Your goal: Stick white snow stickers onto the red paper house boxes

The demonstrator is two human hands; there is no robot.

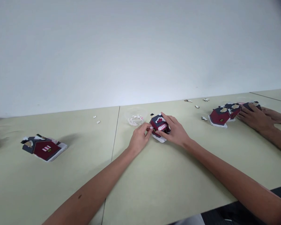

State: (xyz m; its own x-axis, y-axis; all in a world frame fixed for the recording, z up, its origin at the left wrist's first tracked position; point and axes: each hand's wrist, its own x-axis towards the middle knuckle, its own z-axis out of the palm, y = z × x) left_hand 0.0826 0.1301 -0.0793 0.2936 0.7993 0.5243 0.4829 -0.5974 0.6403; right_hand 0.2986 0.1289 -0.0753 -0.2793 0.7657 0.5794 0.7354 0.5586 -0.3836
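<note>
A small model house (155, 122) with dark red walls, a dark roof with white trim and a white base sits on the table. My right hand (175, 129) grips it from the right, fingers over the roof and thumb at the front. With thumb and forefinger closed, my left hand (140, 136) pinches a small white piece (151, 127) against the left side of the house. Just behind my left hand stands a clear plastic bowl (136, 116) holding several small white and red-striped pieces. A tiny dark piece (152, 114) lies behind the house.
Another model house (45, 148) lies tilted at the left. To the right, more red houses (219, 117) stand by a co-worker's hands (257, 118). Small loose pieces (98, 122) lie left of the bowl, others (197, 107) at the back right. A wall (131, 56) rises behind the table (140, 187).
</note>
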